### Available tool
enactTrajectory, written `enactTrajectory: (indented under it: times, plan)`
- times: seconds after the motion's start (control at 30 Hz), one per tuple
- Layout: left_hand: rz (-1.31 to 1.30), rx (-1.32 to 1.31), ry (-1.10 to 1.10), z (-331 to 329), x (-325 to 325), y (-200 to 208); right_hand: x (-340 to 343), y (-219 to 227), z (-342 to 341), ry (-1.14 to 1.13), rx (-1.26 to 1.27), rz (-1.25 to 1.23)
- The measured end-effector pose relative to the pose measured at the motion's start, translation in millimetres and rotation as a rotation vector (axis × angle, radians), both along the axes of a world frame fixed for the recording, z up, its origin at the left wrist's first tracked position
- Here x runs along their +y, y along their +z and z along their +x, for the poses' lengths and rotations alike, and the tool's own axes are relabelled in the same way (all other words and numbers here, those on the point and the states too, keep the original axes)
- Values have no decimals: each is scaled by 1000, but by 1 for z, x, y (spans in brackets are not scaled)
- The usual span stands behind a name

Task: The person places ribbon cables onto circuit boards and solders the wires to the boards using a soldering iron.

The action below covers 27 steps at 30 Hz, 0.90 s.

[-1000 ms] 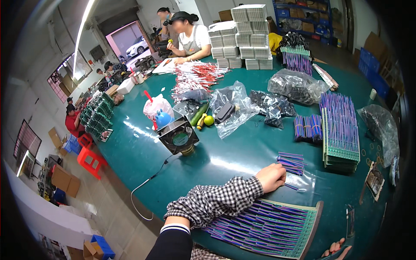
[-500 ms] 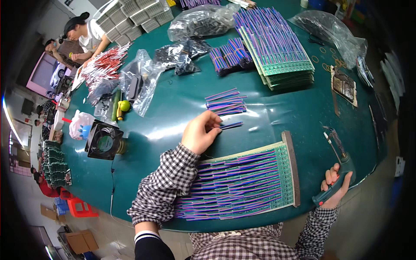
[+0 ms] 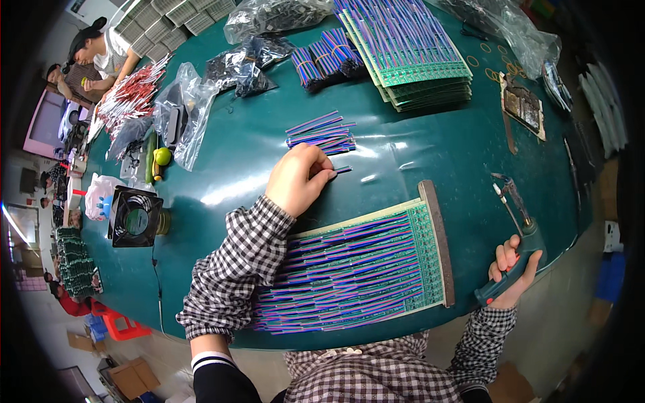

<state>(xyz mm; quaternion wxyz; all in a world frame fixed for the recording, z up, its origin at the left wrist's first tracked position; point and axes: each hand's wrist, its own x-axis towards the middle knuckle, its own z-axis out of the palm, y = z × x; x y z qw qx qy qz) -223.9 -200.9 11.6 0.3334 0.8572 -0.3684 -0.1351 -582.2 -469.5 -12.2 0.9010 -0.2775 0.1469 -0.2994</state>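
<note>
My left hand (image 3: 295, 180) is closed in a pinch, palm down. Between thumb and fingertips it grips a short bundle of wires (image 3: 344, 169), dark blue, whose end sticks out to the right. Just beyond it lies a small loose pile of blue, purple and pink wires (image 3: 322, 133). My left sleeve crosses the left part of a green circuit board panel (image 3: 424, 258) covered with rows of coloured wires. A brown bar (image 3: 437, 242) runs along the panel's right edge. My right hand (image 3: 514, 272) is wrapped around a green soldering gun (image 3: 531, 245), its tip pointing away from me.
At the far side stand stacked wired panels (image 3: 430, 84), banded wire bundles (image 3: 326, 59) and plastic bags (image 3: 279, 20). A small fan (image 3: 136, 216) stands on the left. Rubber bands (image 3: 497, 67) and a stained pad (image 3: 523, 107) lie far right. A co-worker (image 3: 107, 54) sits far left.
The view has shifted, so the table's contents sit further left and higher. Less of the wire bundle shows past my left fingertips. My right hand still grips the soldering gun.
</note>
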Motion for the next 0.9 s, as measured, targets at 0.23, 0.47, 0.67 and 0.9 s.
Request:
enactTrajectory:
  times: [0.23,0.47,0.67,0.9]
  plan:
    - [-134,-122,14,-8,5,-2,-1,4,3,17,53,-52]
    - [-208,163,132,-67,30,82,-6,6,4,51,-20,-12]
    - [-231,48,-349,-170,15,79,6,18,-12,65,-26,-43]
    - [-87,-413,-524,-213,-1,41,45,36,-82,-96,75,-222]
